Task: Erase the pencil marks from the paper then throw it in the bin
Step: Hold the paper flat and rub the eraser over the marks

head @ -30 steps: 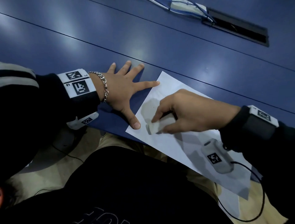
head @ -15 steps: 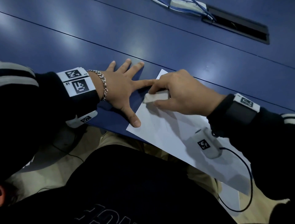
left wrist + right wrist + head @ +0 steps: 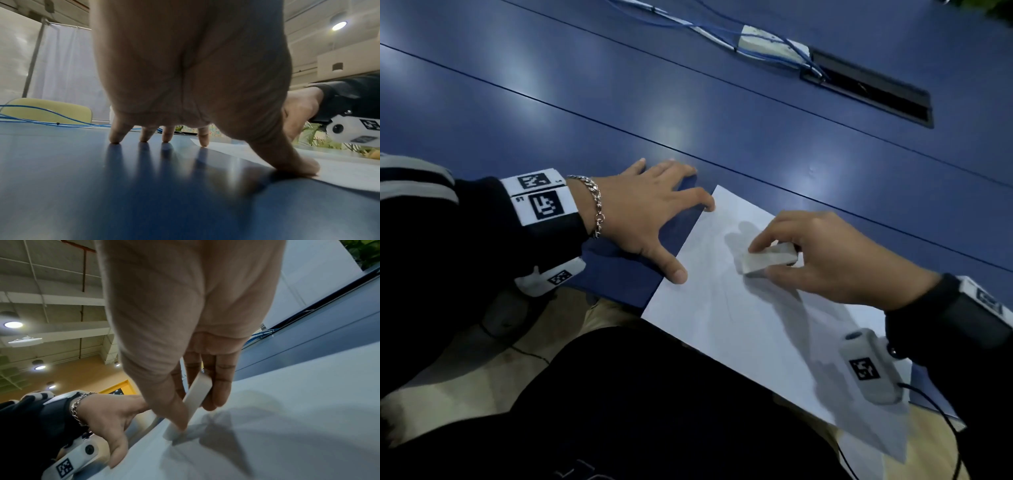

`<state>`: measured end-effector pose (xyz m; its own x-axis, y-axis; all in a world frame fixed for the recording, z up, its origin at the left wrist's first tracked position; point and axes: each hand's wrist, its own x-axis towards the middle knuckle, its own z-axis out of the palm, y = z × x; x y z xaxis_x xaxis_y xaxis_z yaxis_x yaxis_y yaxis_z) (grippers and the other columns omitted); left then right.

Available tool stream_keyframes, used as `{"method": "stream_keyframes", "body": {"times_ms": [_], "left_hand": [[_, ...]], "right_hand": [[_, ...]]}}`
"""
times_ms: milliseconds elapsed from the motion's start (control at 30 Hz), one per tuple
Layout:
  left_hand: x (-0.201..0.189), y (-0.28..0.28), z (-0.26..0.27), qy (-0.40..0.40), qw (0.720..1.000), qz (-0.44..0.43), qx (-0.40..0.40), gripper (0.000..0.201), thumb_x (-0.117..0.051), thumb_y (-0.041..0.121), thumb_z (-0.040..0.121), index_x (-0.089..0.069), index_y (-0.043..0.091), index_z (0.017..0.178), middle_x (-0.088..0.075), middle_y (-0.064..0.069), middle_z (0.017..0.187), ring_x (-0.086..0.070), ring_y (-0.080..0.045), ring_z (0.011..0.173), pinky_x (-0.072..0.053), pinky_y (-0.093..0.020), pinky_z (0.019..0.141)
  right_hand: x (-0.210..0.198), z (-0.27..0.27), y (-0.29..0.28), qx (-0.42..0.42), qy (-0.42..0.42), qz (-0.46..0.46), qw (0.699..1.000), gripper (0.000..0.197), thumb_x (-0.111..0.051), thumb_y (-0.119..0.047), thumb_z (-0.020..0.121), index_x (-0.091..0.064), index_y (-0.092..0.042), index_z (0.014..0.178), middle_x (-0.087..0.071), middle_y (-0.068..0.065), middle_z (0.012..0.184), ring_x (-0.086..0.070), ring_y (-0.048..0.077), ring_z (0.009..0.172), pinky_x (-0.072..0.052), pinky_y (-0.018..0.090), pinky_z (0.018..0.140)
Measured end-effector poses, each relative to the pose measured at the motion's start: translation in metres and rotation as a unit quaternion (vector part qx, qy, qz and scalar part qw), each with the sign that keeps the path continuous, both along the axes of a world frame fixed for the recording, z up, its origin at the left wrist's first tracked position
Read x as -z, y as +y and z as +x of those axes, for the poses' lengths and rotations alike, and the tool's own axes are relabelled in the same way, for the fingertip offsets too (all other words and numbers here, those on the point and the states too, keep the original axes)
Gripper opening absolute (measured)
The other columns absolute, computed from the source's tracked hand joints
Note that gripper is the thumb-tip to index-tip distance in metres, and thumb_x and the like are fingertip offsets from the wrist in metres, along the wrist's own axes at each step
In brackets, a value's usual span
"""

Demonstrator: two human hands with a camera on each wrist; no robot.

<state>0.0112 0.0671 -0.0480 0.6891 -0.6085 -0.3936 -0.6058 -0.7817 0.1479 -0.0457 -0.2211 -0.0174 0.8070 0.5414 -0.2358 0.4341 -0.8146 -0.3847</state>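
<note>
A white sheet of paper (image 3: 739, 318) lies slanted on the blue table (image 3: 619, 85), its near part hanging over the table's front edge. Faint grey pencil marks show around its middle. My right hand (image 3: 822, 253) pinches a white eraser (image 3: 768, 262) between thumb and fingers, one end down on the paper (image 3: 287, 426); the eraser (image 3: 195, 400) stands tilted there. My left hand (image 3: 650, 212) lies spread and flat, its thumb and forefinger pressing the paper's left edge, its other fingertips (image 3: 115, 138) on the table. No bin is in view.
A black cable slot (image 3: 869, 99) with a white box and blue cables (image 3: 767, 42) sits at the far side of the table. My lap, in dark and tan clothes (image 3: 619, 411), is just below the table's front edge. A yellow-green chair back (image 3: 47, 110) stands beyond the table.
My right hand has slid the eraser from the paper's upper left corner back down and right toward the middle of the sheet. The left hand keeps pressing the left edge.
</note>
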Motion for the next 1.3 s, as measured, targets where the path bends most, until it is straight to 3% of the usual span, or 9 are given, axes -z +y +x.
{"method": "stream_keyframes", "body": {"times_ms": [200,433,500,600,633,800,1000,1133,1300], "left_hand": [[0.006,-0.002,0.001,-0.015,0.998,0.054,0.000,0.137,-0.049,0.108,0.049,0.023,0.059,0.154,0.021,-0.002,0.171,0.016,-0.033,0.158,-0.002,-0.064,0.126],[0.002,-0.004,0.002,-0.018,0.998,0.063,-0.020,0.131,-0.043,0.114,0.036,0.039,0.072,0.130,0.025,0.001,0.171,0.015,-0.042,0.157,-0.006,-0.072,0.122],[0.002,-0.004,0.003,-0.020,0.997,0.067,-0.023,0.134,-0.042,0.114,0.034,0.037,0.072,0.134,0.025,0.002,0.171,0.013,-0.047,0.156,-0.007,-0.072,0.121],[0.001,-0.004,0.003,-0.009,0.998,0.061,-0.033,0.130,-0.043,0.114,0.032,0.040,0.076,0.124,0.027,0.005,0.170,0.011,-0.053,0.154,-0.009,-0.074,0.120],[0.000,-0.005,0.003,-0.004,0.997,0.061,-0.036,0.130,-0.043,0.115,0.031,0.039,0.077,0.124,0.027,0.006,0.170,0.011,-0.055,0.154,-0.009,-0.074,0.120],[0.000,-0.006,0.003,0.002,0.997,0.070,-0.040,0.133,-0.045,0.115,0.029,0.035,0.078,0.130,0.031,0.009,0.168,0.013,-0.055,0.154,-0.009,-0.075,0.120],[-0.001,-0.007,0.003,0.002,0.997,0.070,-0.036,0.133,-0.048,0.113,0.031,0.034,0.078,0.130,0.030,0.008,0.169,0.013,-0.055,0.154,-0.008,-0.075,0.120],[0.000,-0.007,0.003,0.008,0.997,0.071,-0.039,0.136,-0.049,0.113,0.031,0.036,0.077,0.130,0.032,0.008,0.168,0.015,-0.054,0.154,-0.007,-0.075,0.120],[-0.002,-0.008,0.002,0.007,0.997,0.068,-0.040,0.132,-0.050,0.113,0.030,0.037,0.079,0.124,0.029,0.009,0.169,0.014,-0.055,0.154,-0.007,-0.075,0.120]], "right_hand": [[-0.009,0.012,0.018,-0.009,-0.008,0.009,1.000,0.028,-0.079,-0.041,0.083,-0.074,-0.032,0.109,-0.066,-0.018,0.095,-0.058,-0.011,0.086,-0.039,0.003,0.074],[0.009,0.022,0.059,-0.006,-0.122,0.021,0.992,0.031,-0.074,-0.037,0.084,-0.074,-0.021,0.110,-0.064,-0.006,0.088,-0.063,0.016,0.084,-0.054,0.040,0.080],[0.012,0.023,0.059,-0.018,-0.121,0.021,0.992,0.028,-0.074,-0.034,0.083,-0.073,-0.020,0.106,-0.062,-0.007,0.087,-0.060,0.015,0.081,-0.053,0.036,0.079],[0.003,0.022,0.056,-0.078,-0.080,0.026,0.993,0.023,-0.081,-0.029,0.078,-0.077,-0.020,0.099,-0.065,-0.012,0.089,-0.058,0.008,0.080,-0.037,0.002,0.083],[0.000,0.023,0.056,-0.096,-0.065,0.021,0.993,0.024,-0.082,-0.030,0.077,-0.078,-0.021,0.099,-0.066,-0.014,0.091,-0.059,0.008,0.083,-0.033,-0.001,0.082],[0.007,0.037,0.061,-0.083,-0.103,0.011,0.991,0.025,-0.079,-0.034,0.080,-0.077,-0.023,0.102,-0.067,-0.005,0.089,-0.064,0.017,0.080,-0.040,0.021,0.073],[-0.001,0.037,0.057,-0.123,-0.044,-0.008,0.991,0.035,-0.067,-0.053,0.078,-0.078,-0.031,0.102,-0.070,-0.014,0.093,-0.064,0.009,0.084,-0.047,0.023,0.078],[0.007,0.041,0.057,-0.076,-0.096,0.009,0.992,0.029,-0.076,-0.041,0.081,-0.077,-0.026,0.105,-0.064,-0.009,0.088,-0.064,0.015,0.082,-0.048,0.027,0.076],[-0.003,0.036,0.056,-0.134,-0.051,-0.009,0.990,0.026,-0.079,-0.038,0.079,-0.078,-0.027,0.103,-0.062,-0.018,0.088,-0.062,0.010,0.085,-0.046,0.024,0.080]]}}
